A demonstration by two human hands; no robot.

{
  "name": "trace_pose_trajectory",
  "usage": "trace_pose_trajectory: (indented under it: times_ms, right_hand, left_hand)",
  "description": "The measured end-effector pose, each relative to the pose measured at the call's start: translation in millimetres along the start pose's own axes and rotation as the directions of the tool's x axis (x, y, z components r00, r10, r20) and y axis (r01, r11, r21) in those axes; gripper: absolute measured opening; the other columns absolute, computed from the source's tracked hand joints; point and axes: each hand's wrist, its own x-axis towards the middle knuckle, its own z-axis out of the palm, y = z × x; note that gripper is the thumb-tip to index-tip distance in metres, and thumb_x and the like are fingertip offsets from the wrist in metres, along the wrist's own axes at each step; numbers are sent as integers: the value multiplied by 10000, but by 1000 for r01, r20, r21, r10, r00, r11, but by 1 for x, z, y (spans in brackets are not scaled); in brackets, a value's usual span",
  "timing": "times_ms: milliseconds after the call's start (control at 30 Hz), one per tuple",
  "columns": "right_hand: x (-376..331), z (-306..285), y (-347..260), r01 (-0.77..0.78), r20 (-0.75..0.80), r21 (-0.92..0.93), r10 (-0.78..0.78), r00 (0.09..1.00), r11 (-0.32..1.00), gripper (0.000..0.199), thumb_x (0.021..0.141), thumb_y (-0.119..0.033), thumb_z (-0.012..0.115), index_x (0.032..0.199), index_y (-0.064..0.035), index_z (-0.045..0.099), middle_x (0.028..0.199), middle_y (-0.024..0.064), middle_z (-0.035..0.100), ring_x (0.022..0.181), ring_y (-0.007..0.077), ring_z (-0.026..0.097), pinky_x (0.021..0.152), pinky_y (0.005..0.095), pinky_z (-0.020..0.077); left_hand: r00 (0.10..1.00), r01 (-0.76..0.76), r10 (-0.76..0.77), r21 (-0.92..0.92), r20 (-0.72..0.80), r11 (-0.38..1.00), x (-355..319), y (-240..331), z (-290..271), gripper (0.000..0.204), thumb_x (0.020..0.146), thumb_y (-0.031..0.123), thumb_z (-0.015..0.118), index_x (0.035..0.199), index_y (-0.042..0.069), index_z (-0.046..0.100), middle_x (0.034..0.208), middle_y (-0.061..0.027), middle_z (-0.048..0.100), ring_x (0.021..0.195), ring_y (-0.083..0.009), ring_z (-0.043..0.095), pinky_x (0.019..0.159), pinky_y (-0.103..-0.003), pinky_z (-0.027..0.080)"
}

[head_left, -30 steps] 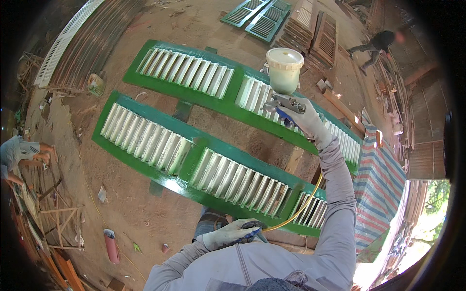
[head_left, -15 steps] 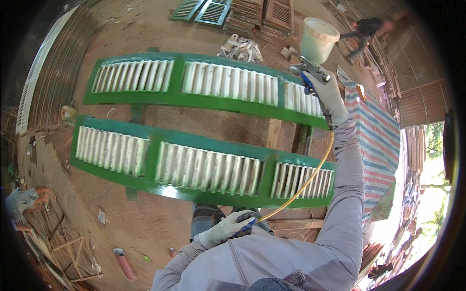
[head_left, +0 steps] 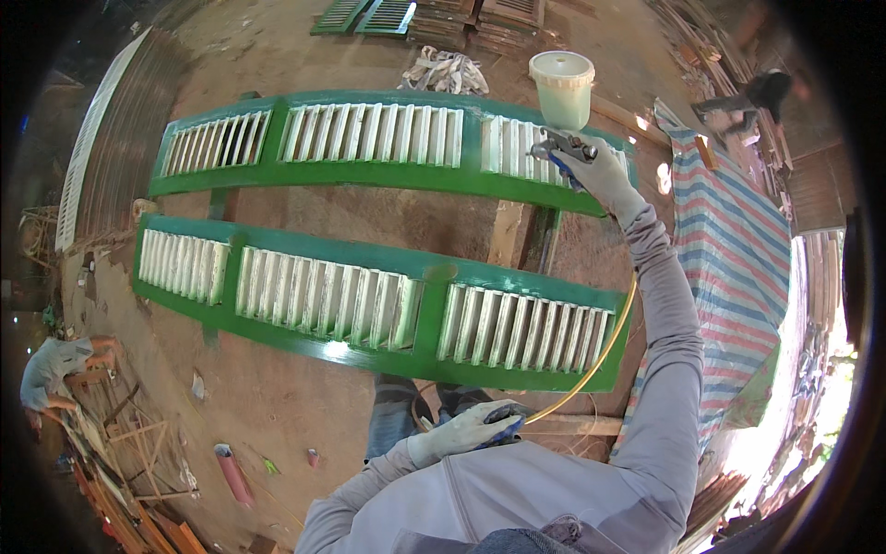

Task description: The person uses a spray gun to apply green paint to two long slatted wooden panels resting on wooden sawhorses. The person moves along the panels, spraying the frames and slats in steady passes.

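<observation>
My right hand [head_left: 609,175], in a white glove with blue on its palm side, is wrapped round a metal spray gun [head_left: 565,146]. A translucent cup [head_left: 563,92] of pale green liquid stands on top of the gun. The gun is over the right end of the far louvred shutter [head_left: 369,174]. Parallel to it, closer to me, lies the near louvred shutter [head_left: 428,323]. Both have green frames and mostly whitish slats. Against my front, my left hand [head_left: 461,434] is closed round a yellow hose [head_left: 591,371]; the hose's upper stretch passes behind my right arm.
Wooden supports [head_left: 509,235] show beneath the shutters. A striped tarp [head_left: 729,277] covers something at right. Crumpled sheeting [head_left: 445,72] and stacked shutters [head_left: 443,23] lie beyond. One person [head_left: 60,369] is at far left, another [head_left: 752,102] at upper right. A reddish tube [head_left: 233,475] lies on the floor.
My right hand has moved the spray gun left and slightly toward me, its cup now more upright. Both shutters sit farther left in view. My left hand keeps its hold on the hose.
</observation>
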Motion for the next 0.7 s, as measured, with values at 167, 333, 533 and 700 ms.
trace_pose_trajectory:
  times_ms: [167,333,533,700]
  right_hand:
    - [39,-13,15,174,-50,113,-169,984,978,409,934,-245,724,1304,-80,664,950,60,724,777,92,641,703,273,530]
    - [56,-15,24,184,-161,13,-180,970,983,435,930,-290,731,1298,-68,665,965,83,731,807,93,649,734,273,543]
    - [-4,-42,22,19,186,83,-34,982,996,493,915,-333,755,1290,-33,649,1031,137,716,935,141,688,764,282,562]
    - [-18,-44,28,114,136,-59,-105,985,992,535,916,-342,756,1292,10,613,1122,169,696,968,206,697,823,321,557]
  left_hand:
    - [975,-94,41,-238,-219,967,15,18,27,333,1067,278,548,1244,0,585,898,13,562,811,-66,512,735,-230,462]
    - [992,70,-95,-269,-81,960,33,22,27,449,1051,297,575,1392,9,529,1214,-71,601,1116,-129,551,985,-274,459]
    - [990,62,-76,-120,-117,991,39,14,29,513,1042,332,574,1431,4,512,1316,-116,604,1208,-169,552,1071,-303,431]
    - [994,38,-40,-19,-103,999,44,13,27,527,1038,355,569,1411,-15,522,1324,-130,604,1219,-183,550,1086,-317,419]
